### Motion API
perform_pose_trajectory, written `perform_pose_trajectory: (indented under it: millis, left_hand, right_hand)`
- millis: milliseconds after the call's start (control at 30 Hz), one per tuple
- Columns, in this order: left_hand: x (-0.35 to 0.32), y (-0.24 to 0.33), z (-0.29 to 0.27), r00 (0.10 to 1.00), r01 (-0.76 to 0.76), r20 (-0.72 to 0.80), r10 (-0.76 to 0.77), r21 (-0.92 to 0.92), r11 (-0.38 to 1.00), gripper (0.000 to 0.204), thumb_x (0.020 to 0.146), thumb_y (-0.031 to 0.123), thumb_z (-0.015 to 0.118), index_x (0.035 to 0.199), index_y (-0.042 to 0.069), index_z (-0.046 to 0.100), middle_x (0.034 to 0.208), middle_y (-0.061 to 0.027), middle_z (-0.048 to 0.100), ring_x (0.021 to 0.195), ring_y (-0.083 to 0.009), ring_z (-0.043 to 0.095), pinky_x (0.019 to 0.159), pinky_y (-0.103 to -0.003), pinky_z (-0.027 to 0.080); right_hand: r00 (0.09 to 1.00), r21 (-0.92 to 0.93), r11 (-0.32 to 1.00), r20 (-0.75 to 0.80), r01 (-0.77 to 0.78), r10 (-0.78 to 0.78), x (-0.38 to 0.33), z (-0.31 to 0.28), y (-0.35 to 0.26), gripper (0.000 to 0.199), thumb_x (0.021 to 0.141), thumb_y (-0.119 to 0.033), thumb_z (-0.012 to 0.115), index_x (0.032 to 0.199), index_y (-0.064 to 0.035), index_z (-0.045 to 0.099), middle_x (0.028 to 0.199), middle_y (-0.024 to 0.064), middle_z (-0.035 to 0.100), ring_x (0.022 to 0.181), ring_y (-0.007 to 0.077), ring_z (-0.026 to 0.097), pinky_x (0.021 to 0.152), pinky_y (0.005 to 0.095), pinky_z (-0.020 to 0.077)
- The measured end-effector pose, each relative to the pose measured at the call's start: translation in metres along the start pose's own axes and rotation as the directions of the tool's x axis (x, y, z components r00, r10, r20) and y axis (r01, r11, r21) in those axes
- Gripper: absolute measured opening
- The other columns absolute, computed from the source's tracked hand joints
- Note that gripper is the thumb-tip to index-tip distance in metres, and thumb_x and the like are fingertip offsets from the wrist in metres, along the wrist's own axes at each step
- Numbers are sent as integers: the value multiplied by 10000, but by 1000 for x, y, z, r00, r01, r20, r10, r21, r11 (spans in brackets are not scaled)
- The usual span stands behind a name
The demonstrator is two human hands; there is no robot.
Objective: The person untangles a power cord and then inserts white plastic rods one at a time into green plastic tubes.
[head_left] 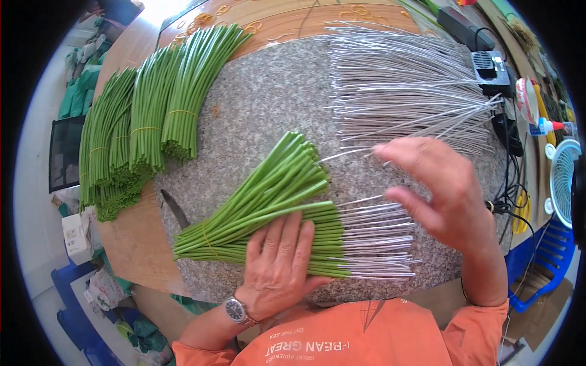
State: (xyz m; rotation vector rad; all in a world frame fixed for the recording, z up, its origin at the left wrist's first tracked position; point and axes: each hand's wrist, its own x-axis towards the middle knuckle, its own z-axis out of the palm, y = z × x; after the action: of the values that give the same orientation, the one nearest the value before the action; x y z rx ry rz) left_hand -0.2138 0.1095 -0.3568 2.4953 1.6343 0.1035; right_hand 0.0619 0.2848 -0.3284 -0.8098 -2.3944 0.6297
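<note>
A bundle of green stems (262,189), tied with a rubber band (207,238), lies on the grey speckled slab in front of me. Pale wires (378,250) stick out of the right ends of its lower stems; the upper stems fan out loosely. My left hand (278,259), a watch on its wrist, rests flat on the stems with fingers stretched out. To the right, my right hand (436,192) hovers with thumb and fingers apart. One thin wire (347,154) runs from a stem end to its fingertips, another from the bundle toward its thumb.
Banded green bundles (146,122) lie at the far left. Many loose wires (403,91) cover the slab (262,85) at the far right. A dark curved blade (175,208) lies left of my bundle. Black cables (503,198) and a blue basket (546,262) are at the right.
</note>
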Motion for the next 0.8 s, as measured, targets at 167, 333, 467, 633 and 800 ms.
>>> perform_pose_trajectory:
  millis: [167, 333, 467, 633, 800]
  left_hand:
    - [-1, 14, 1, 998, 62, 7, -62, 2, 998, 968, 916, 649, 745, 1576, -34, 557, 1632, -265, 542, 1478, -404, 556, 1190, -583, 397]
    - [-5, 19, 3, 996, 89, -2, -89, -15, 996, 932, 938, 644, 737, 1566, -26, 575, 1598, -248, 572, 1440, -392, 583, 1166, -567, 416]
    - [-8, 17, 3, 997, 79, -9, -79, -28, 997, 919, 947, 640, 740, 1567, -21, 584, 1637, -258, 555, 1478, -411, 558, 1187, -584, 391]
    - [-9, 16, 5, 997, 82, 9, -82, -51, 995, 920, 947, 648, 743, 1554, -27, 597, 1645, -272, 547, 1492, -438, 541, 1200, -597, 372]
    - [-9, 16, 4, 997, 76, 19, -75, -38, 996, 918, 948, 653, 745, 1543, -32, 604, 1632, -281, 556, 1489, -449, 540, 1204, -597, 365]
  right_hand:
    - [966, 84, 972, 122, 219, -228, 26, 35, -26, 789, 695, -156, 940, 1432, -56, 676, 1481, 147, 656, 1388, 361, 621, 1166, 515, 498]
    - [952, -128, 952, 166, 280, -258, 44, 57, -4, 615, 860, -112, 780, 1454, -35, 640, 1473, 150, 645, 1421, 345, 595, 1224, 510, 442]
    - [964, -162, 961, 181, 225, -195, 38, 45, 21, 406, 947, -77, 662, 1348, -24, 690, 1327, 126, 705, 1370, 321, 634, 1182, 473, 473]
    - [944, -310, 893, 61, 328, -325, 39, 55, 44, 137, 875, -90, 691, 992, -35, 736, 1265, 96, 716, 1288, 283, 672, 1134, 447, 511]
    - [954, -276, 920, -26, 280, -298, 38, 35, 47, 182, 830, -39, 732, 1004, 7, 706, 1211, 124, 719, 1226, 325, 697, 1053, 459, 571]
